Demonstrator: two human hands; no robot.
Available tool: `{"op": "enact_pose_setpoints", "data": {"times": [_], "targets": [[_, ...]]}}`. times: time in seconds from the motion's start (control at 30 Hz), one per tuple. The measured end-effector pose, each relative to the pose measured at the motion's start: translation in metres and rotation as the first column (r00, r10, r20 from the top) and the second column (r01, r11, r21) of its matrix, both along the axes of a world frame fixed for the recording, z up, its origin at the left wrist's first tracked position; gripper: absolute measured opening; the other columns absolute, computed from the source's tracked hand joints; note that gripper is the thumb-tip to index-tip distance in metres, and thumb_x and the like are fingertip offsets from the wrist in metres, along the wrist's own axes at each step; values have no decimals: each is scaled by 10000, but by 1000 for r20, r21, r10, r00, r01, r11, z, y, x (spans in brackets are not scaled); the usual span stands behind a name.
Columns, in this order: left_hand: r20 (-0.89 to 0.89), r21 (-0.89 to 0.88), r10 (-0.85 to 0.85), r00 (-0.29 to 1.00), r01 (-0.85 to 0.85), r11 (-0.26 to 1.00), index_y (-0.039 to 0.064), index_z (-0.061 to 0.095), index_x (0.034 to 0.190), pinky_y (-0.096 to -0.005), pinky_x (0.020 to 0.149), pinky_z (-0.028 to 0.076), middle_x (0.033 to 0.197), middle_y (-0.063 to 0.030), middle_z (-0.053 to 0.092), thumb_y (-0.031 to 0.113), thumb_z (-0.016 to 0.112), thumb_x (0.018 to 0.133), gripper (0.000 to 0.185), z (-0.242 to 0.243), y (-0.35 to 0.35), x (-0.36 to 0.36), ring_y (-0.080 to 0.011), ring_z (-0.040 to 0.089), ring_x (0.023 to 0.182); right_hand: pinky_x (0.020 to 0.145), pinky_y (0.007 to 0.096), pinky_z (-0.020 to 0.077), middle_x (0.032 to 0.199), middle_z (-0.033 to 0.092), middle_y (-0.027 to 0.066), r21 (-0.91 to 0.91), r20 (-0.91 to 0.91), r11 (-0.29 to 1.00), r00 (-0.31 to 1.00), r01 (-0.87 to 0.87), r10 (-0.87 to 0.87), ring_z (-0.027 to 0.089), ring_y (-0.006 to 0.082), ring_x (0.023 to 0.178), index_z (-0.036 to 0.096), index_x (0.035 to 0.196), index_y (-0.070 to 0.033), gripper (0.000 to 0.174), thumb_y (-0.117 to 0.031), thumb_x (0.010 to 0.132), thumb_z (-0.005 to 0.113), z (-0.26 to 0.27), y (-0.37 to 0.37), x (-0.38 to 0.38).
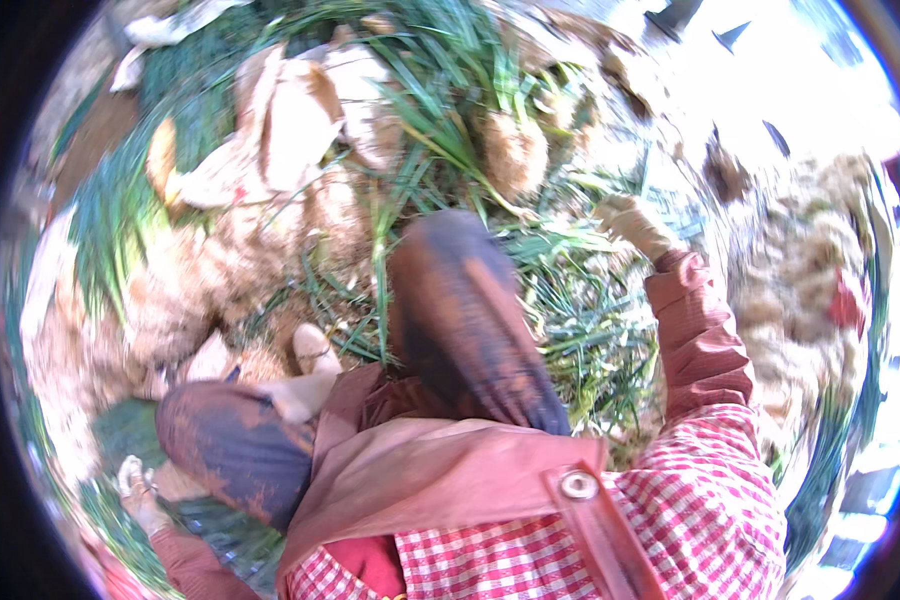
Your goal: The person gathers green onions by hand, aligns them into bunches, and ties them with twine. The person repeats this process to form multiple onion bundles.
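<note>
My right hand (636, 225), in a pale glove, reaches out at the right over loose green leaves (592, 322) on the ground. Blur hides whether its fingers hold anything. At the lower left, my left hand (139, 487), also gloved, is beside my bent knee and close to long green leaves (112, 525); no held object can be made out. A bundle of leafy plants with a pale, fibrous root mass (514, 154) lies ahead of my raised knee. More bundles with pale roots (172, 277) are piled at the left.
Pale sacking (292, 127) lies over the bundles ahead. A heap of pale root masses (802, 277) runs down the right side, with a red item (847, 300) on it. My pale shoe (313, 349) is between my knees. The upper right is overexposed.
</note>
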State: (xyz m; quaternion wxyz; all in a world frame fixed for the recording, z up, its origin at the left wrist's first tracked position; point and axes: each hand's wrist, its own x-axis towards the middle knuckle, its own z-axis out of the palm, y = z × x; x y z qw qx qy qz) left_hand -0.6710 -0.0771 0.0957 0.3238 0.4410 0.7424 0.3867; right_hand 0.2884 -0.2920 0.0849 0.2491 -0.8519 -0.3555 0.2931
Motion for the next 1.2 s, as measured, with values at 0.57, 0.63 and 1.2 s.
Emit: {"op": "enact_pose_setpoints", "data": {"times": [0.57, 0.63, 1.2], "targets": [[-92, -91, -808, 582, 803, 589, 8, 659, 1102, -292, 837, 528, 1068, -86, 663, 72, 596, 953, 174, 16, 114, 505, -154, 635, 957, 780, 447, 518, 995, 671, 143, 336, 383, 938, 922, -90, -49, 644, 361, 929, 643, 1096, -100, 270, -211, 850, 646, -181, 61, -35], [52, -58, -881, 470, 882, 467, -3, 657, 1102, -305, 820, 542, 1049, -113, 681, 68, 600, 947, 180, -6, 107, 544, -175, 664, 909, 768, 463, 513, 1010, 661, 164, 49, 394, 998, 919, -48, 25, 639, 370, 935, 628, 1095, -79, 329, -223, 804, 679, -187, 96, -27], [654, -205, -630, 418, 900, 385, -17, 638, 1137, -251, 586, 508, 809, -88, 691, 260, 514, 1001, 333, -121, 104, 680, -145, 628, 658, 674, 267, 507, 842, 674, 15, 255, -855, 929, 511, 267, 88, 585, 112, 743, 656, 1049, -30, 300, -313, 952, 644, -123, 193, -131]]}}
